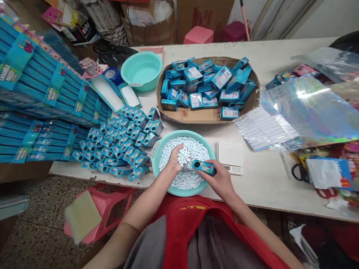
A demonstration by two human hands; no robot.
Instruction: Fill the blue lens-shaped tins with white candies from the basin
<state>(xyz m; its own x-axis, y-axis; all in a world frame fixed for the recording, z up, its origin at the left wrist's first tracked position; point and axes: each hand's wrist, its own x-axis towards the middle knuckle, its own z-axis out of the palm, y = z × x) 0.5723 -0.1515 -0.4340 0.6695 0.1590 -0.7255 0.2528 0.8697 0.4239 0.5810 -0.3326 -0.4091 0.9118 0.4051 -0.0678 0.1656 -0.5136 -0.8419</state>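
Observation:
A turquoise basin (156, 164) full of small white candies (193, 144) sits at the table's front edge. Over it, my left hand (176, 160) is cupped around a heap of the candies, fingers curled beneath them. My right hand (221, 177) grips a small blue candy box (206, 168), tilted so that the round dark hole in its end points toward the left hand. The box is above the basin's right side, close to the candies but apart from the left palm. Fingers partly cover its lower side.
A cut-down cardboard box (190, 115) behind the basin holds many blue boxes. More small boxes (120, 138) stand in rows on the left, beside tall stacked cartons (56, 93). A white scale (230, 155) lies right, an empty basin (141, 69) at the back, scissors (298, 172) far right.

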